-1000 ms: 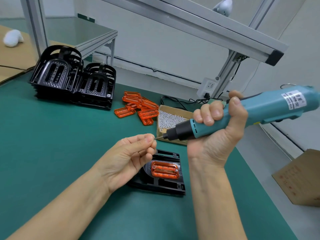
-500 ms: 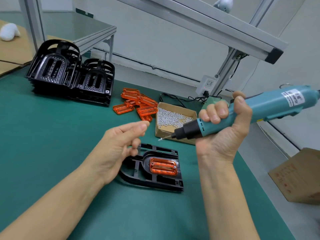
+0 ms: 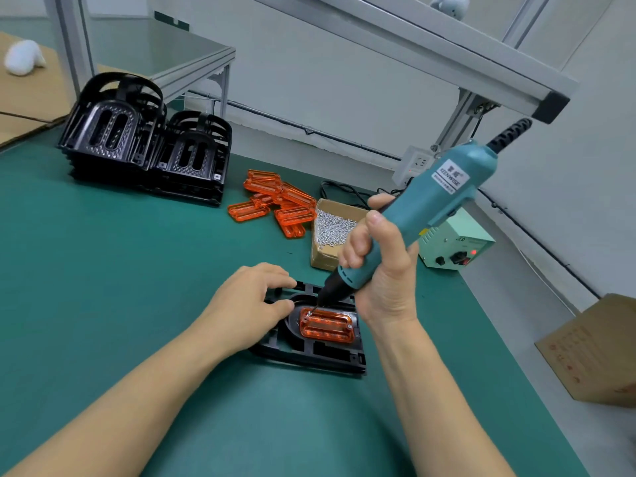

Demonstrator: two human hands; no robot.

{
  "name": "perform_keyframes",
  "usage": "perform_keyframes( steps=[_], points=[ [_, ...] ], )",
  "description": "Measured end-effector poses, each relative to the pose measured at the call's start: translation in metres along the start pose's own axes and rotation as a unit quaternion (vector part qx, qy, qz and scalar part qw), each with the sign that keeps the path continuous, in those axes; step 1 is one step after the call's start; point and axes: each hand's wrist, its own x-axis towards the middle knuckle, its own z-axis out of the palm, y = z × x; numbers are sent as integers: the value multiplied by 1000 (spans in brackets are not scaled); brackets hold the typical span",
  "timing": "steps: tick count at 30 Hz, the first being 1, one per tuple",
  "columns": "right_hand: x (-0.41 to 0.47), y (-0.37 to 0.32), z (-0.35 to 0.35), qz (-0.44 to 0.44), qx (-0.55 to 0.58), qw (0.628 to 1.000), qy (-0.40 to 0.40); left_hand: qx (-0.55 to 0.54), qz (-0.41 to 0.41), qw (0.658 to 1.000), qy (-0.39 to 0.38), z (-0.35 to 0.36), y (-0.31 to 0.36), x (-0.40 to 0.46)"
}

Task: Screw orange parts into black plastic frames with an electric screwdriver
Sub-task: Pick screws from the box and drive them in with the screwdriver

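A black plastic frame point(image 3: 311, 356) lies flat on the green mat in front of me, with an orange part point(image 3: 327, 326) seated in its middle. My right hand point(image 3: 380, 266) grips a teal electric screwdriver point(image 3: 423, 208), tilted down to the left, its bit tip on the orange part's upper left corner where a screw sits. My left hand point(image 3: 249, 302) rests on the frame's left side, fingers curled over its edge.
Two stacks of black frames point(image 3: 144, 146) stand at the back left. Loose orange parts point(image 3: 275, 203) lie behind the work spot, beside a cardboard box of screws point(image 3: 330, 225). A pale power supply unit point(image 3: 454, 244) sits at the right; a cardboard box point(image 3: 595, 352) stands beyond the table edge.
My right hand swung the screwdriver from level in the air down onto the orange part's corner. My left hand left the bit tip and dropped onto the black frame.
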Motion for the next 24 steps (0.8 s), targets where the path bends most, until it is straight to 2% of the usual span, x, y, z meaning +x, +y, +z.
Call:
perform_keyframes(
  steps=[16, 24],
  points=[
    [0, 3, 10, 17, -71, 991, -114, 1, 4, 1000, 2, 3, -3, 3],
    [-2, 4, 8, 7, -74, 993, -86, -2, 3, 1000, 4, 3, -3, 2]
  ],
)
